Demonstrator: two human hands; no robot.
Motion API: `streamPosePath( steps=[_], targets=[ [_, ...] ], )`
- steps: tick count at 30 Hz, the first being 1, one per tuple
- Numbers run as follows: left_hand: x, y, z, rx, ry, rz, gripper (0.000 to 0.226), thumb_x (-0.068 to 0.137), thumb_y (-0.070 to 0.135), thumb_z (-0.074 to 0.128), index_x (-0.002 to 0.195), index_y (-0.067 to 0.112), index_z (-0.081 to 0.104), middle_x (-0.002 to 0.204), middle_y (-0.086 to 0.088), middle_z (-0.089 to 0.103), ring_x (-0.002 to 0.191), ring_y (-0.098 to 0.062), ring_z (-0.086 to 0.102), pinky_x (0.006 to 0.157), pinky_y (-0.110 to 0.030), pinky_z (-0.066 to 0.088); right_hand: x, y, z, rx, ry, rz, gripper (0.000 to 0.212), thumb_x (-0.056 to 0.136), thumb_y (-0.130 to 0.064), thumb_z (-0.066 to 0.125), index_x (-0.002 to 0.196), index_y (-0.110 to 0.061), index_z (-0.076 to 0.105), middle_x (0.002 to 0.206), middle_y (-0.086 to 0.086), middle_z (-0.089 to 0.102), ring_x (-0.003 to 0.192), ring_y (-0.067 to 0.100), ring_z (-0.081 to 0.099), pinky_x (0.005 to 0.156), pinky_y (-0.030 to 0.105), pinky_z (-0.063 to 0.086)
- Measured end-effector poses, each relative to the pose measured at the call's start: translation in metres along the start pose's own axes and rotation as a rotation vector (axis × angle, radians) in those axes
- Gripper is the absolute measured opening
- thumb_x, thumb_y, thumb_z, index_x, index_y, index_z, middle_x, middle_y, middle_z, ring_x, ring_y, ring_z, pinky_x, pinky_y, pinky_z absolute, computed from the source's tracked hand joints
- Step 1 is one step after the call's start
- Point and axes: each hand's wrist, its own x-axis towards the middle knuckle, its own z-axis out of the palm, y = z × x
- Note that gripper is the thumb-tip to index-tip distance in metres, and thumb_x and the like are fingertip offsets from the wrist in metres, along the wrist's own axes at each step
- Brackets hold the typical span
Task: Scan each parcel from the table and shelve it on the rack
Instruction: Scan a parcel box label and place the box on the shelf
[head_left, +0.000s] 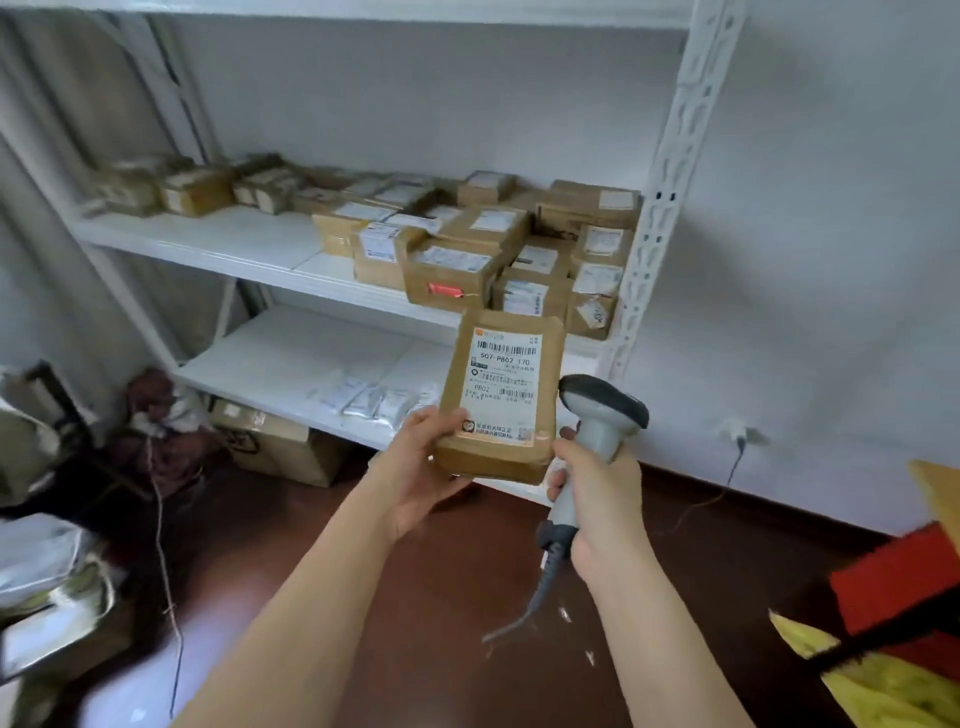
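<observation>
My left hand (423, 470) grips a parcel (501, 397) upright at centre, label facing me. My right hand (597, 493) clasps a scanner (597, 415) touching its right edge. At twelve o'clock, boxes (467, 244) crowd the rack (208, 239); white packets (374, 397) lie below.

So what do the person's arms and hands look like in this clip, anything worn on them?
Both forearms are bare as far as the frame shows: no sleeves, gloves, watch or rings visible on the left hand or right hand. Fingers are uncovered, nails short and plain.
</observation>
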Motion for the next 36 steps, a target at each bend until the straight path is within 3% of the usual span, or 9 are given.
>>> streamPosePath(
  steps=[4, 7, 12, 17, 21, 26, 30, 36],
  targets=[
    [0.021, 0.04, -0.071, -0.097, 0.142, 0.033, 0.06, 0.074, 0.032, 0.079, 0.128, 0.016, 0.057, 0.121, -0.009, 0.068, 0.113, -0.026, 0.063, 0.082, -0.042, 0.056, 0.021, 0.02, 0.079, -0.106, -0.061, -0.005, 0.017, 0.089, 0.001, 0.059, 0.104, -0.007, 0.059, 0.073, 0.005, 0.055, 0.048, 0.01, 0.047, 0.048, 0.025, 0.042],
    [0.046, 0.066, -0.113, -0.19, 0.206, 0.039, 0.047, 0.081, 0.031, 0.072, 0.125, 0.018, 0.061, 0.114, -0.007, 0.072, 0.11, -0.025, 0.065, 0.086, -0.041, 0.054, 0.041, 0.031, 0.137, -0.159, -0.118, -0.036, 0.02, 0.092, -0.005, 0.061, 0.111, -0.009, 0.059, 0.074, 0.005, 0.057, 0.052, 0.011, 0.05, 0.051, 0.025, 0.043],
    [0.101, 0.132, -0.175, -0.275, 0.326, 0.091, 0.043, 0.082, 0.03, 0.07, 0.123, 0.018, 0.062, 0.113, -0.008, 0.072, 0.11, -0.027, 0.065, 0.098, -0.044, 0.049, 0.09, 0.044, 0.244, -0.16, -0.275, -0.036, 0.013, 0.089, -0.003, 0.06, 0.099, -0.012, 0.058, 0.072, 0.004, 0.055, 0.048, 0.01, 0.047, 0.049, 0.024, 0.042],
    [0.162, 0.218, -0.223, -0.272, 0.48, 0.106, 0.027, 0.088, 0.028, 0.066, 0.113, 0.02, 0.064, 0.109, -0.008, 0.072, 0.103, -0.026, 0.065, 0.091, -0.042, 0.052, 0.145, 0.048, 0.35, -0.19, -0.428, -0.014, 0.017, 0.09, 0.0, 0.059, 0.102, -0.012, 0.06, 0.08, 0.001, 0.06, 0.045, 0.006, 0.046, 0.047, 0.019, 0.043],
    [0.202, 0.269, -0.263, -0.217, 0.583, 0.111, 0.019, 0.089, 0.03, 0.066, 0.105, 0.02, 0.064, 0.106, -0.008, 0.07, 0.106, -0.027, 0.064, 0.1, -0.044, 0.047, 0.181, 0.054, 0.428, -0.21, -0.511, 0.008, 0.019, 0.087, 0.001, 0.061, 0.096, -0.016, 0.06, 0.082, 0.001, 0.063, 0.048, 0.007, 0.048, 0.051, 0.022, 0.044],
    [0.251, 0.305, -0.315, -0.188, 0.59, 0.094, 0.026, 0.087, 0.032, 0.068, 0.11, 0.02, 0.064, 0.111, -0.012, 0.071, 0.108, -0.03, 0.065, 0.1, -0.046, 0.049, 0.216, 0.067, 0.495, -0.242, -0.57, 0.021, 0.019, 0.087, -0.002, 0.065, 0.101, -0.015, 0.063, 0.078, 0.003, 0.063, 0.047, 0.009, 0.048, 0.052, 0.024, 0.045],
    [0.311, 0.341, -0.356, -0.108, 0.577, 0.073, 0.042, 0.083, 0.036, 0.072, 0.12, 0.022, 0.058, 0.118, -0.013, 0.063, 0.106, -0.031, 0.062, 0.074, -0.038, 0.056, 0.255, 0.081, 0.546, -0.354, -0.536, -0.022, 0.013, 0.087, -0.01, 0.067, 0.099, -0.013, 0.062, 0.063, 0.004, 0.056, 0.048, 0.012, 0.048, 0.052, 0.027, 0.045],
    [0.402, 0.402, -0.399, -0.011, 0.448, -0.029, 0.05, 0.081, 0.035, 0.074, 0.124, 0.022, 0.053, 0.121, -0.013, 0.059, 0.108, -0.031, 0.06, 0.077, -0.039, 0.057, 0.293, 0.088, 0.613, -0.338, -0.342, -0.037, 0.013, 0.088, -0.008, 0.068, 0.094, -0.014, 0.058, 0.058, 0.002, 0.054, 0.045, 0.01, 0.048, 0.044, 0.02, 0.042]
  ],
)
